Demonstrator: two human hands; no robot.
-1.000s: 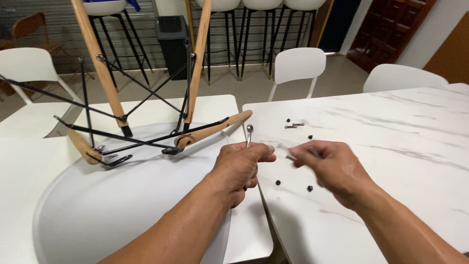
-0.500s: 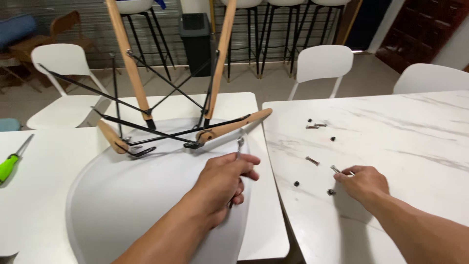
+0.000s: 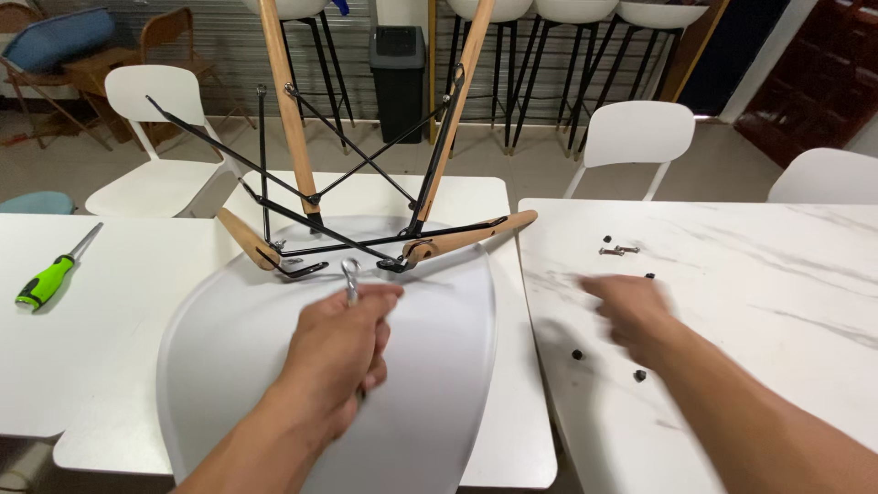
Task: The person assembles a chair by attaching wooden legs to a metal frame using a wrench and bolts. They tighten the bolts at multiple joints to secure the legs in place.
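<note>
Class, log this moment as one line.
left hand: holds wrench over chair seat | right hand: blurred, above marble table near screws

White chair shell [image 3: 229,366], black wire frame [image 3: 357,233], green-handled screwdriver [image 3: 46,279], grey-veined marble tabletop [image 3: 777,274]

No packages, labels, signs or screens show anywhere in the view, from the tabletops in the lower half of the frame to the chairs and stools along the top.
</note>
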